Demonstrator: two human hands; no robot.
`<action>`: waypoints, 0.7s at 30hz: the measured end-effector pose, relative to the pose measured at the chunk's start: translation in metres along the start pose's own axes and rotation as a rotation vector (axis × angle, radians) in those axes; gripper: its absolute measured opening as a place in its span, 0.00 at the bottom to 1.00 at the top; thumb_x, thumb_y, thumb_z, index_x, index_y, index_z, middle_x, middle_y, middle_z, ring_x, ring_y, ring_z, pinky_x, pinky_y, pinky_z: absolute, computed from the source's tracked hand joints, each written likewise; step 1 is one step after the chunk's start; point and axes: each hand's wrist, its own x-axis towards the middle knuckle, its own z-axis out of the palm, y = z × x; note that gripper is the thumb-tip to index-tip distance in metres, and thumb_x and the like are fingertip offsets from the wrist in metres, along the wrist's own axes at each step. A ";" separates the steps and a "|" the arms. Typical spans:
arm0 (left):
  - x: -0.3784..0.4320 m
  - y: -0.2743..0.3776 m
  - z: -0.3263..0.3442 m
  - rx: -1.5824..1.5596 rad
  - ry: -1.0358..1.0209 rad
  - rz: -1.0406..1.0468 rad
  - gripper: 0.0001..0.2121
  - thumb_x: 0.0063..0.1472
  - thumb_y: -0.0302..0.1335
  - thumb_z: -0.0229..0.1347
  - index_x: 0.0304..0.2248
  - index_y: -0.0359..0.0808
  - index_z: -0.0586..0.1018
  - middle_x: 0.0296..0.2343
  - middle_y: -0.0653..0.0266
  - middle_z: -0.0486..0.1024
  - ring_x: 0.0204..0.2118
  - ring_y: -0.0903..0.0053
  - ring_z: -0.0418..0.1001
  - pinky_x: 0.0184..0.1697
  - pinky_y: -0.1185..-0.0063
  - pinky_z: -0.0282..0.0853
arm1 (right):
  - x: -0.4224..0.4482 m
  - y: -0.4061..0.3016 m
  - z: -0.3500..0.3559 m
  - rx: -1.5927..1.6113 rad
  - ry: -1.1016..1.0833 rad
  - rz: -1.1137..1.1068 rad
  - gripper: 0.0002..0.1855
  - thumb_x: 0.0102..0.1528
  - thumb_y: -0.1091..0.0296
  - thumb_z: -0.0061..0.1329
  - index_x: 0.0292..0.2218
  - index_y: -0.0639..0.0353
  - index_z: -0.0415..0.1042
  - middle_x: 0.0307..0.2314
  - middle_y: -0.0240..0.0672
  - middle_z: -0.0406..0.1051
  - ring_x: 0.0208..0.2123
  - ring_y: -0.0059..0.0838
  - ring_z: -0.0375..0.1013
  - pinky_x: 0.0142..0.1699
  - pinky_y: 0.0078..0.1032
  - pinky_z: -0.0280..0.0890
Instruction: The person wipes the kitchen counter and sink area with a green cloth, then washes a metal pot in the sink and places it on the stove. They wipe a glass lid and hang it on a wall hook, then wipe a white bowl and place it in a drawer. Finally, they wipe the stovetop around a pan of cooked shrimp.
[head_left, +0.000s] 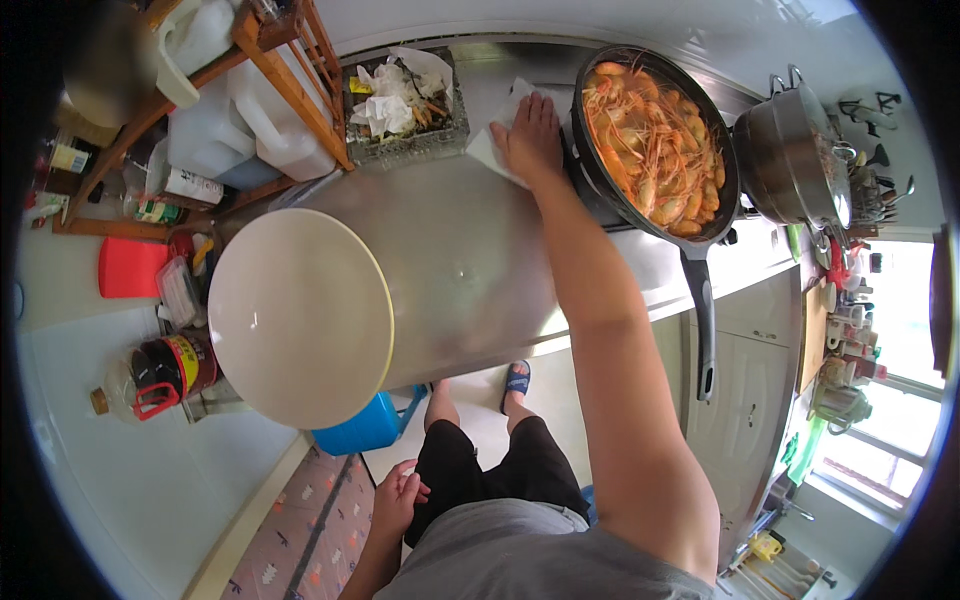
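My right hand (532, 142) lies palm down on a white paper towel (491, 154), pressed flat on the stainless-steel countertop (457, 262) just left of a frying pan (701, 244). Cooked shrimp (652, 150) fill the pan, whose dark handle points towards me. Below the counter, beside my shorts, my left hand (399, 491) hangs with loosely bent fingers and nothing in it. A large white bowl (300, 319) stands at the counter's left end. Behind it, a tray (405, 154) holds crumpled tissues and scraps.
A steel steamer pot (784, 161) is right of the pan. At the back left, a wooden rack (289, 90) holds plastic jugs (281, 135). A bottle of dark liquid (161, 375) is left of the bowl. Beneath the bowl's edge is a blue plastic container (364, 427).
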 end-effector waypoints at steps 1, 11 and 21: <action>-0.001 0.003 -0.006 0.004 0.017 -0.008 0.15 0.67 0.28 0.46 0.50 0.31 0.70 0.24 0.59 0.76 0.25 0.79 0.75 0.30 0.81 0.72 | 0.014 0.001 0.001 0.024 0.010 0.013 0.43 0.61 0.41 0.36 0.61 0.73 0.48 0.62 0.55 0.45 0.65 0.53 0.42 0.67 0.42 0.40; 0.030 0.030 -0.022 0.160 -0.083 0.042 0.15 0.66 0.28 0.47 0.50 0.32 0.71 0.25 0.58 0.77 0.25 0.78 0.75 0.30 0.81 0.72 | -0.147 -0.024 -0.059 -0.002 -0.120 -0.072 0.45 0.56 0.43 0.44 0.60 0.76 0.50 0.62 0.55 0.45 0.65 0.50 0.43 0.68 0.41 0.39; 0.040 0.033 0.041 0.209 -0.186 0.098 0.16 0.67 0.30 0.50 0.50 0.31 0.71 0.23 0.60 0.76 0.25 0.79 0.74 0.30 0.81 0.72 | -0.256 0.137 -0.090 0.211 -0.090 0.177 0.41 0.54 0.55 0.50 0.60 0.70 0.51 0.60 0.52 0.51 0.64 0.47 0.47 0.67 0.39 0.41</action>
